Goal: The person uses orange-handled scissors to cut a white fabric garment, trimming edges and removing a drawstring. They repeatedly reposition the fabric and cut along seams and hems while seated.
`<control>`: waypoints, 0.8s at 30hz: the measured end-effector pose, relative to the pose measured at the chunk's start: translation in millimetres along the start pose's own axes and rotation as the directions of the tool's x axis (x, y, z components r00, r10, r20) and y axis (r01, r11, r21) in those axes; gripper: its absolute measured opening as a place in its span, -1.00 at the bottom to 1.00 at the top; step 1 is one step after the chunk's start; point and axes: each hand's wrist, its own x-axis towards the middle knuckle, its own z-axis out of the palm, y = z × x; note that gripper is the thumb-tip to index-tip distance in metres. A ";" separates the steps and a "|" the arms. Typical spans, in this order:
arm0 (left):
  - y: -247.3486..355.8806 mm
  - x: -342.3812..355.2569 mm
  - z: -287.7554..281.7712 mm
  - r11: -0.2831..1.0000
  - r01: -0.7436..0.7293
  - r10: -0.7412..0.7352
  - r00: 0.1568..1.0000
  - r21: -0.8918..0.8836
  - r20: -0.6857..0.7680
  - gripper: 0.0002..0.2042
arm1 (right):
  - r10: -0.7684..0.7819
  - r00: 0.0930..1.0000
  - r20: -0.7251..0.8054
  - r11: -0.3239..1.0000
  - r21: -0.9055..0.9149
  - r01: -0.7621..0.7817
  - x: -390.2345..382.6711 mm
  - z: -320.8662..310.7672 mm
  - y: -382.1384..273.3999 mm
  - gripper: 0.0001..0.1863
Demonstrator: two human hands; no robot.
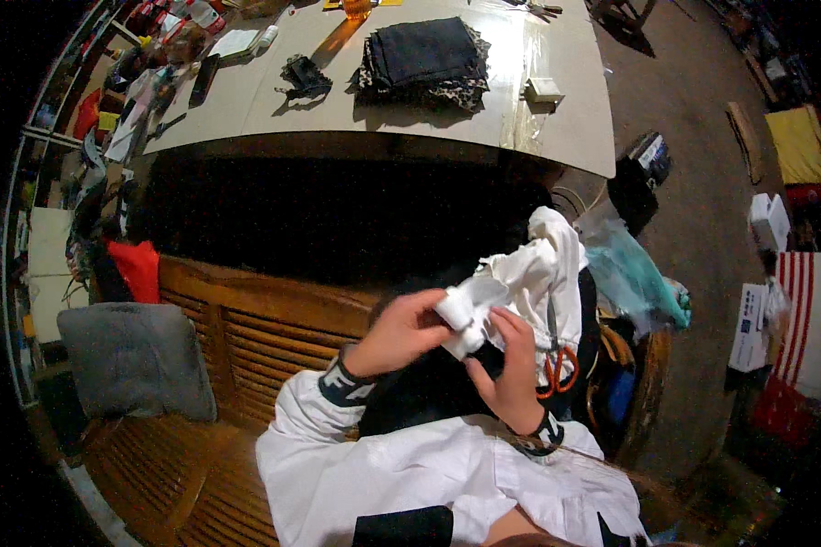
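White cloth just L of white bundle, join unclear | L hand pinching one side, R hand gripping other, fingers narrow | risk: orange-handled scissors nr R hand could slip or snag fabric if bundle's tugged

I count two hands, one pair of orange scissors, one table, one bench, one cushion and one fabric stack.

White cloth partly covers the left hand, hiding some fingertips. An orange container at the tabletop's far side is cut off above; clutter along the left edge is too small to identify.
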 end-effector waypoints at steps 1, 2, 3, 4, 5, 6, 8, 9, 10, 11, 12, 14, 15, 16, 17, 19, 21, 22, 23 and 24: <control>10.5 5.4 -13.5 0.998 -0.059 0.061 0.995 0.032 -0.073 -0.71 | 0.007 1.000 -0.029 1.000 0.017 -0.006 3.7 -0.5 3.4 -0.36; 24.9 11.6 -29.3 0.991 -0.115 0.123 0.982 0.067 -0.143 -0.71 | 0.036 0.998 -0.059 0.999 -0.012 -0.036 6.5 -4.5 6.2 -0.39; 39.5 17.2 -47.6 0.977 -0.196 0.210 0.946 0.082 -0.246 -0.71 | 0.063 0.994 -0.089 0.998 -0.023 -0.066 6.5 -6.1 14.4 -0.40; 55.7 22.6 -66.8 0.956 -0.274 0.293 0.892 0.103 -0.345 -0.70 | 0.091 0.989 -0.117 0.995 -0.035 -0.095 4.1 -8.6 22.0 -0.41; 71.1 31.8 -87.3 0.935 -0.311 0.355 0.831 0.171 -0.428 -0.70 | 0.125 0.981 -0.147 0.989 -0.060 -0.135 0.1 -10.9 32.5 -0.41; 87.3 45.6 -108.5 0.908 -0.342 0.418 0.757 0.241 -0.502 -0.70 | 0.156 0.972 -0.177 0.981 -0.087 -0.173 -2.5 -12.1 40.9 -0.41; 130.8 82.1 -146.8 0.870 -0.327 0.490 0.653 0.368 -0.577 -0.72 | 0.266 0.928 -0.260 0.954 -0.066 -0.292 -13.7 -14.1 60.3 -0.45; 145.6 102.3 -177.8 0.835 -0.383 0.551 0.590 0.396 -0.591 -0.73 | 0.267 0.925 -0.270 0.947 -0.106 -0.304 -18.3 -15.2 67.5 -0.44; 158.1 129.9 -209.9 0.799 -0.440 0.600 0.539 0.410 -0.591 -0.74 | 0.279 0.914 -0.293 0.930 -0.156 -0.334 -19.5 -17.0 70.8 -0.44; 170.9 149.5 -236.8 0.746 -0.483 0.663 0.478 0.458 -0.577 -0.75 | 0.295 0.912 -0.285 0.923 -0.162 -0.350 -19.0 -18.1 72.9 -0.44; 176.9 168.8 -260.9 0.691 -0.525 0.718 0.416 0.497 -0.558 -0.76 | 0.312 0.908 -0.281 0.913 -0.175 -0.368 -20.9 -18.4 75.7 -0.44; 171.0 213.9 -302.1 0.647 -0.697 0.699 0.378 0.311 -0.607 -0.81 | 0.345 0.894 -0.286 0.901 -0.166 -0.401 -23.9 -17.8 77.8 -0.46; 154.0 234.8 -338.2 0.749 -0.620 0.601 0.486 0.234 -0.635 -0.81 | 0.360 0.889 -0.284 0.902 -0.139 -0.409 -23.3 -18.2 76.9 -0.47; 141.9 253.4 -361.9 0.831 -0.535 0.494 0.585 0.152 -0.644 -0.82 | 0.373 0.880 -0.293 0.901 -0.113 -0.419 -22.1 -18.4 77.2 -0.49; 138.2 270.3 -345.2 0.946 -0.317 0.295 0.756 0.067 -0.585 -0.81 | 0.382 0.871 -0.310 0.892 -0.123 -0.435 -18.7 -21.5 77.8 -0.49; 90.1 293.2 -376.8 0.963 -0.269 0.197 0.726 -0.009 -0.659 -0.77 | 0.372 0.889 -0.268 0.902 -0.122 -0.415 -16.4 -25.4 71.2 -0.50; 64.5 309.7 -376.7 0.973 -0.200 0.220 0.631 0.118 -0.744 -0.78 | 0.388 0.883 -0.264 0.892 -0.132 -0.432 -17.7 -28.5 70.0 -0.47; 56.4 299.6 -389.8 0.952 -0.187 0.305 0.608 0.242 -0.733 -0.78 | 0.395 0.885 -0.245 0.893 -0.123 -0.433 -19.8 -29.4 67.5 -0.46; 50.0 294.6 -406.1 0.924 -0.051 0.331 0.600 0.378 -0.729 -0.64 | 0.402 0.884 -0.238 0.895 -0.099 -0.434 -21.9 -31.3 65.8 -0.46; 47.3 297.7 -397.6 0.879 0.036 0.367 0.584 0.475 -0.724 -0.56 | 0.422 0.873 -0.244 0.884 -0.101 -0.456 -25.0 -31.9 65.8 -0.48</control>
